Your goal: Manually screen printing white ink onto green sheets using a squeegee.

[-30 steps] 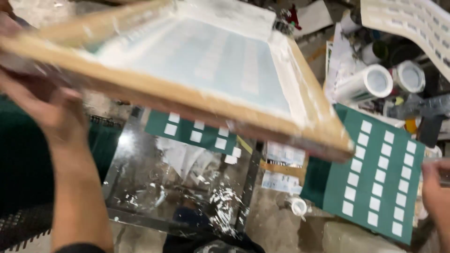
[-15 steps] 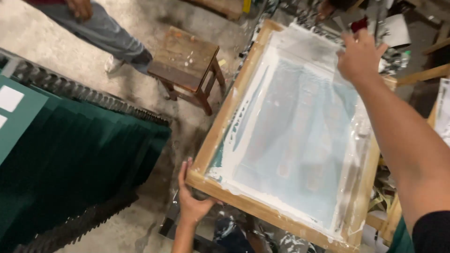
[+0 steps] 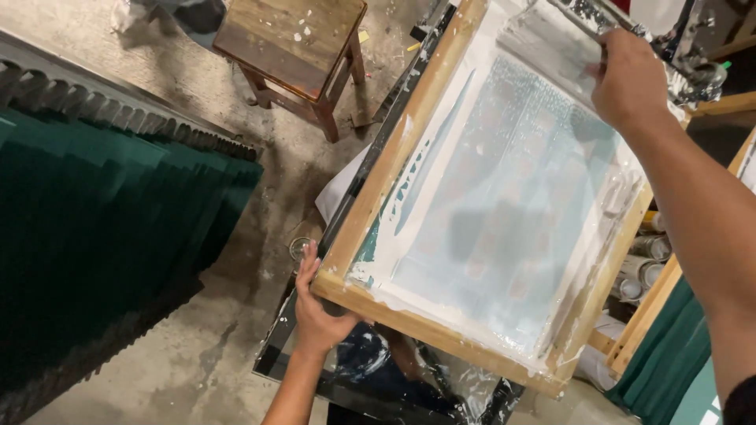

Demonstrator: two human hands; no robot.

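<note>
Wooden-framed printing screen [image 3: 488,197], smeared with white ink, sits tilted between my two hands, over a glass-topped table [image 3: 276,358]. My left hand [image 3: 315,311] cups its near left corner, fingers curled under the frame and thumb along the edge. My right hand [image 3: 630,83] closes over the far right rail. A wooden stool [image 3: 295,43] stands far left, beside green sheets [image 3: 102,236] stacked in rows.

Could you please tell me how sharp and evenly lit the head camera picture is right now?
Head view: mostly sharp, with the right hand and forearm slightly soft; the screen frame mesh is bright and a little washed out; the green stack falls dark; floor evenly lit.
</note>
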